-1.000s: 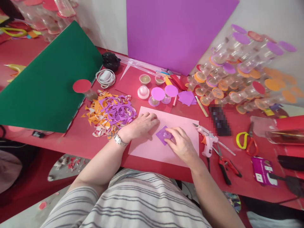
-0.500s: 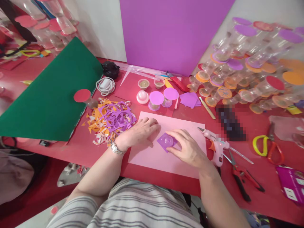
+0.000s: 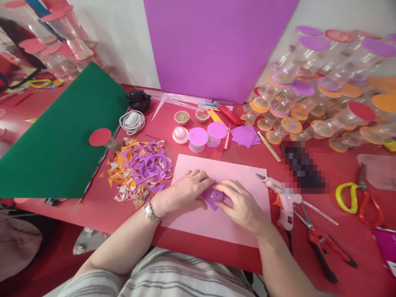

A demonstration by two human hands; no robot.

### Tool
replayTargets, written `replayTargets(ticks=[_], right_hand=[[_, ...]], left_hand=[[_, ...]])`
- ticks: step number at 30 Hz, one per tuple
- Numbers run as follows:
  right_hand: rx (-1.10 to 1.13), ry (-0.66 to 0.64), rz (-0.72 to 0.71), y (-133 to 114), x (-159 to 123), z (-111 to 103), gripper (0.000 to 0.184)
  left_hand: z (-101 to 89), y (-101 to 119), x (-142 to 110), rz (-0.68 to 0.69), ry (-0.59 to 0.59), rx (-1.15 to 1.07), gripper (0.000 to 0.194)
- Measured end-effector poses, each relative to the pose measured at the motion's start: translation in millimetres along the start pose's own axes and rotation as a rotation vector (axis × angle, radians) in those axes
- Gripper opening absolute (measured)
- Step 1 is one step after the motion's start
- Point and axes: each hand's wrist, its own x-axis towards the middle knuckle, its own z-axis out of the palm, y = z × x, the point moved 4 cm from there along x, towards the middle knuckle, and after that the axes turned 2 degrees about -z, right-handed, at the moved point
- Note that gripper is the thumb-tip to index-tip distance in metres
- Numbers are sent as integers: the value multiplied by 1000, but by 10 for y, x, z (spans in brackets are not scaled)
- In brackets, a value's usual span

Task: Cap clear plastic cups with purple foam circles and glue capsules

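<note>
A purple foam square (image 3: 212,206) lies on the pink sheet (image 3: 185,220) in front of me. On the square stands a small clear plastic cup (image 3: 215,195), its rounded end up. My right hand (image 3: 239,203) grips the cup between thumb and fingers. From the other side my left hand (image 3: 187,192) has its thumb and fingertips around the left edge of the square, close to the cup; part of the square is hidden under its fingers. Right of the pink sheet lies a glue gun (image 3: 283,206), nozzle toward the hands.
Purple and orange scraps (image 3: 145,165) pile up at left, beside a green board (image 3: 62,144). Behind the sheet are purple-topped cups (image 3: 198,138) and purple squares (image 3: 245,135). Hourglass-like cup pairs (image 3: 309,90) crowd the back right. Pliers (image 3: 323,243) and scissors (image 3: 359,194) lie at right.
My left hand has moved right, from lying on the pink sheet to the edge of the purple square. My right hand keeps its hold on the cup. The view has shifted slightly.
</note>
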Motion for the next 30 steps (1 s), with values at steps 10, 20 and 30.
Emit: replayTargets(ticks=[10, 20, 30], right_hand=[[-20, 43, -34, -27, 36, -32, 28], [-22, 80, -30, 14, 49, -13, 34], [-18, 37, -87, -27, 71, -53, 44]], left_hand=[[22, 13, -29, 0, 24, -7, 72], [48, -16, -29, 27, 66, -5, 72], [86, -47, -13, 38, 88, 24, 68]])
